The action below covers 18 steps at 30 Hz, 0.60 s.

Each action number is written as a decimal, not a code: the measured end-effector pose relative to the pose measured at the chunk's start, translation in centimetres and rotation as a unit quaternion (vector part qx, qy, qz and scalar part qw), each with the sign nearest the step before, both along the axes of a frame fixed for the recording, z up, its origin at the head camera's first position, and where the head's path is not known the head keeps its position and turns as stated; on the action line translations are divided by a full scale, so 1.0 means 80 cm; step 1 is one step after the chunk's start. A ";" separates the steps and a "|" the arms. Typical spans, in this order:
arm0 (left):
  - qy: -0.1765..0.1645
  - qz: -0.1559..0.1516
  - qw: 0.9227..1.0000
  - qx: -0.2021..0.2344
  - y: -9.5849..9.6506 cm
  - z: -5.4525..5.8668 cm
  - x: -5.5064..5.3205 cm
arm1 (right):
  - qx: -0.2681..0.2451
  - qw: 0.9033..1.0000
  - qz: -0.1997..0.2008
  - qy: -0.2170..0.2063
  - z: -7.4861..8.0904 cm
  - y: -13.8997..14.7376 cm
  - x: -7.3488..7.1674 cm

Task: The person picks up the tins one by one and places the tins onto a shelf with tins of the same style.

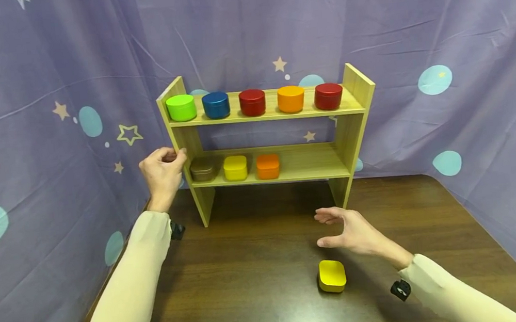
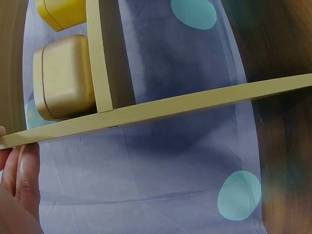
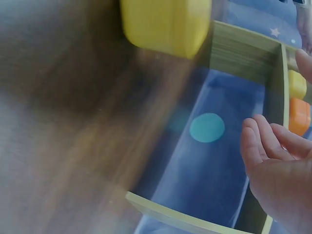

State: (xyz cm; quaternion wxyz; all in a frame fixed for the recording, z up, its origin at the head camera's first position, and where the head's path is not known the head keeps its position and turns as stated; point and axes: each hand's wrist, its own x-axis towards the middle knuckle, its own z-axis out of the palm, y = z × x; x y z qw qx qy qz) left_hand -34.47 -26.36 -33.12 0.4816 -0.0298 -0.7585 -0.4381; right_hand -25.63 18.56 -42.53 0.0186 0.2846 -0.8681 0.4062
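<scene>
My left hand point(image 1: 162, 173) pinches the front edge of the left side panel of a small two-tier wooden shelf point(image 1: 314, 162). In the left wrist view, its fingers point(image 2: 28, 178) lie against the panel's outer face, near a brownish-gold rounded square tin point(image 2: 68, 78). Over the table, in front of the shelf's right leg, my right hand point(image 1: 353, 230) hangs with thumb and fingers apart, holding nothing. A yellow rounded square tin point(image 1: 332, 275) sits on the table just below that hand, apart from it.
On the upper tier stand round tins: green point(image 1: 181, 108), blue point(image 1: 216, 105), red point(image 1: 252, 103), orange point(image 1: 291, 99) and another red point(image 1: 328, 96). Lower down are the brownish tin point(image 1: 203, 170), a yellow tin point(image 1: 235, 168) and an orange tin point(image 1: 268, 166). A purple curtain point(image 1: 246, 37) hangs behind.
</scene>
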 end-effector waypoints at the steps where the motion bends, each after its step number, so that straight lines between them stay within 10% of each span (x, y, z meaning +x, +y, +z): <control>1: -0.001 0.000 1.000 0.000 0.000 0.000 0.000 | 0.002 1.000 0.001 0.003 -0.003 0.001 0.002; 18: -0.004 0.002 1.000 0.004 -0.001 -0.002 -0.002 | 0.015 0.998 0.028 -0.046 -0.039 0.015 0.037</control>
